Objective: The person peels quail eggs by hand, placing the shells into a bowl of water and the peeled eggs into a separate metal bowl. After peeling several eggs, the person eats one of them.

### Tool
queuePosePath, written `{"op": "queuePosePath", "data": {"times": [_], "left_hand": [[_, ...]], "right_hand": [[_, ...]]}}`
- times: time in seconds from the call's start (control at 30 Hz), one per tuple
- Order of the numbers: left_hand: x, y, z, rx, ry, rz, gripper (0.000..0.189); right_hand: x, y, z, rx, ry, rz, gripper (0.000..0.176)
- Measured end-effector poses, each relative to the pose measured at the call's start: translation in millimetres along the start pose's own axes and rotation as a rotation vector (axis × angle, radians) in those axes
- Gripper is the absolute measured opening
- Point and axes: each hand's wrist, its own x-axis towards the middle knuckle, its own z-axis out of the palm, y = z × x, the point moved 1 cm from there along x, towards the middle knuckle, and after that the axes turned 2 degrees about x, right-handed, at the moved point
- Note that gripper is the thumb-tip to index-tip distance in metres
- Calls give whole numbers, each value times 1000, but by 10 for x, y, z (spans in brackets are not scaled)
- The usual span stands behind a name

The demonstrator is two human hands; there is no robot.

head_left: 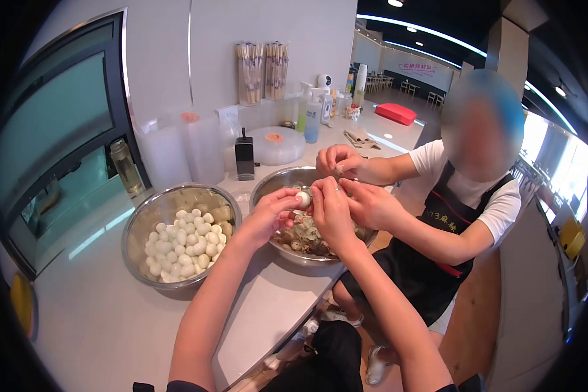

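White egg [303, 199] at frame centre, gripped by left hand [268, 214] and right hand [331, 210] together. Steel bowl [286, 172] of brownish shells [304, 238] below; 2nd bowl [149, 212], centre-left, holds peeled eggs [179, 249].

On the pale counter [98, 313], a round steel bowl of small white peeled eggs [137, 228] sits left of a second round steel bowl [274, 184]. The left hand [268, 215] and right hand [333, 212] meet over the second bowl with a small white egg [303, 199] between them. Behind the bowls stand a black box [244, 157] and a round clear plastic tub [277, 145].
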Motion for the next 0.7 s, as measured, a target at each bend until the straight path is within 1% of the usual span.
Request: {"op": "queuePosePath", "data": {"times": [0.07,0.17,0.2,0.23,0.3,0.37,0.43,0.53,0.57,0.6,0.7], "left_hand": [[-27,-2,-5,-40,2,18,29],[-31,-14,-46,-80,-28,55,27],[-30,-16,-43,-66,-22,50,27],[-26,-13,-35,-55,-13,46,27],[-11,-35,-5,-38,-3,79,26],[-7,-38,1,65,15,91,24],[-4,-22,21,87,-1,107,23],[-23,-25,21,89,-25,94,23],[-24,-15,29,61,-35,75,23],[-39,-14,49,74,34,75,25],[-33,-26,30,119,22,84,28]], "right_hand": [[3,-82,-18,-98,-10,-99,8],[-28,-60,12,-26,-30,-66,8],[-20,-81,2,-86,-29,-154,8],[-8,-86,-2,-94,-19,-159,8],[-27,-83,3,-93,-76,-135,9],[-30,-70,-5,-81,-64,-144,9],[-32,-1,5,-77,-37,-35,10],[-6,31,-9,-56,25,13,10],[7,40,-3,-56,39,5,10],[5,63,-6,-71,56,8,11],[0,166,-37,-133,113,-30,11]]}}
